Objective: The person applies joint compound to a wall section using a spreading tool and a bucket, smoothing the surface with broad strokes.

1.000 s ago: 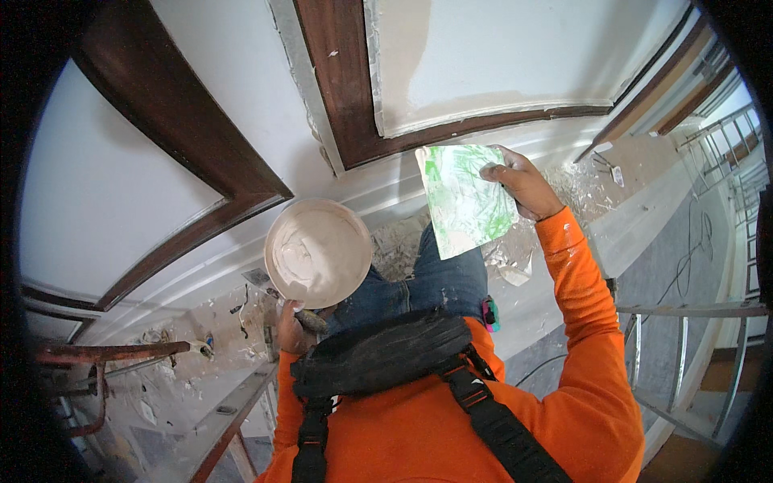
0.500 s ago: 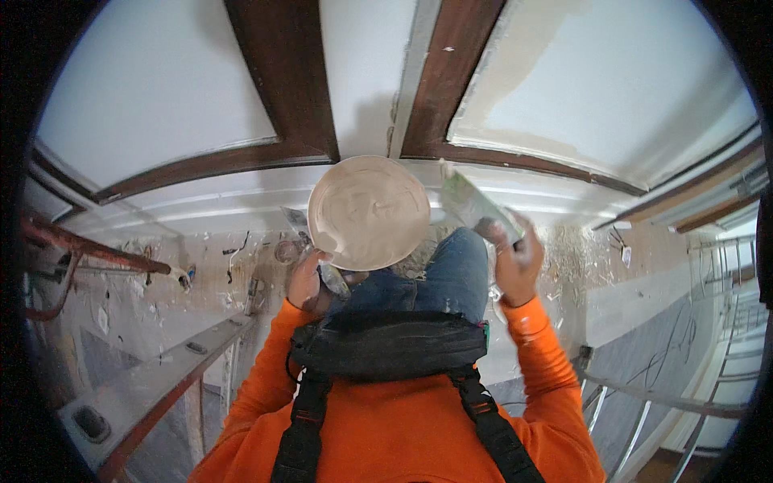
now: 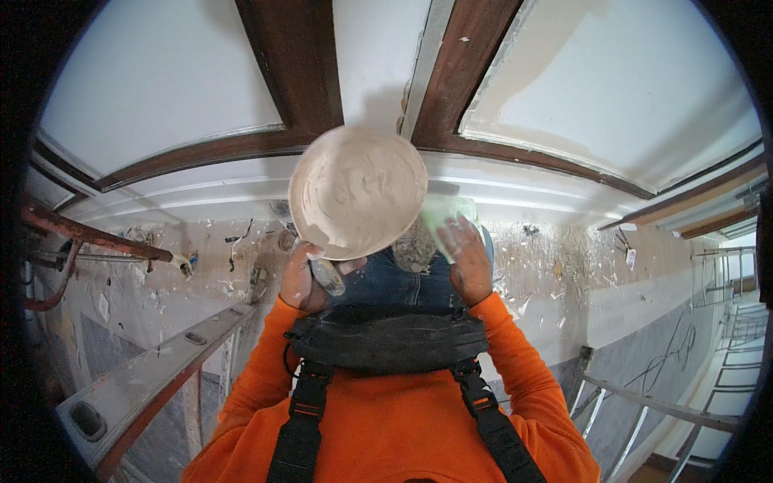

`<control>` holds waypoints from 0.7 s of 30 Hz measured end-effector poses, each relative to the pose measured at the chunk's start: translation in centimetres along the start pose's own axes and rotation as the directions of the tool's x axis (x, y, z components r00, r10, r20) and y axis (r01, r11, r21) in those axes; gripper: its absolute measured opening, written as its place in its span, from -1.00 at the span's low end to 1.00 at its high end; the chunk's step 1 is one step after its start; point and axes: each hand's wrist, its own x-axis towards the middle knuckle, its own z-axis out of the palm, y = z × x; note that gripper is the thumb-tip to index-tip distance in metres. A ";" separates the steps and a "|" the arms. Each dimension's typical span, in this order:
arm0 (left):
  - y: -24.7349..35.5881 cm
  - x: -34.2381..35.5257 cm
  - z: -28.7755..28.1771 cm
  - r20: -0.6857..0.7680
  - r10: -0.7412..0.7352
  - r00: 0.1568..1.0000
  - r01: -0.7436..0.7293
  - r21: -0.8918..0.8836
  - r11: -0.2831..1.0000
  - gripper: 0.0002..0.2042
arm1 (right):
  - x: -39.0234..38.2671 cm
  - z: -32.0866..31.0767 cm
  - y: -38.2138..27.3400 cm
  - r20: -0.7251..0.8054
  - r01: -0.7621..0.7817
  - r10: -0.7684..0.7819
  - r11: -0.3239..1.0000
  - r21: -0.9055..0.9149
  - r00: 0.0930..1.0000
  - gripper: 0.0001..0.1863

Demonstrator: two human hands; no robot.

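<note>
My left hand (image 3: 301, 278) grips the lower left edge of a round tub (image 3: 295, 205), lifted in front of me. Smeared beige filler (image 3: 358, 189) covers its inside. The same hand also holds a putty knife (image 3: 328, 278), whose handle sticks out by the palm; its blade shows partly beside the tub. My right hand (image 3: 469, 256), dusted with filler, is closed on a wide pale green spatula (image 3: 439, 211). The spatula is blurred and lies close to the tub's right edge, its near part covered by my fingers.
Brown wooden frames (image 3: 310, 72) with white panels (image 3: 177, 88) rise ahead. Chips and scraps (image 3: 555, 258) litter the ledge below. A metal plank (image 3: 173, 354) is at my left, a red bar (image 3: 97, 237) beyond it. Metal rails (image 3: 660, 410) stand at my right.
My right hand has swung inward with the spatula, from out on the right to beside the tub. The tub has moved slightly left and up, and tilted.
</note>
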 end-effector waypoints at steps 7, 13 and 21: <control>2.3 -0.6 0.8 -0.178 0.137 0.974 -0.100 0.202 0.974 -0.59 | -1.6 -4.5 2.4 0.041 -0.641 0.708 0.612 0.463 0.705 -0.57; 0.0 0.3 -6.7 -0.103 0.088 0.991 -0.043 0.379 0.925 -0.73 | 2.2 -7.8 0.9 0.029 -0.133 0.827 0.056 0.989 0.561 -0.61; -4.7 2.2 -17.0 0.292 0.204 0.934 -0.355 0.798 0.487 -0.75 | 1.7 -6.1 -3.1 -0.093 -0.400 0.723 0.479 0.781 0.685 -0.58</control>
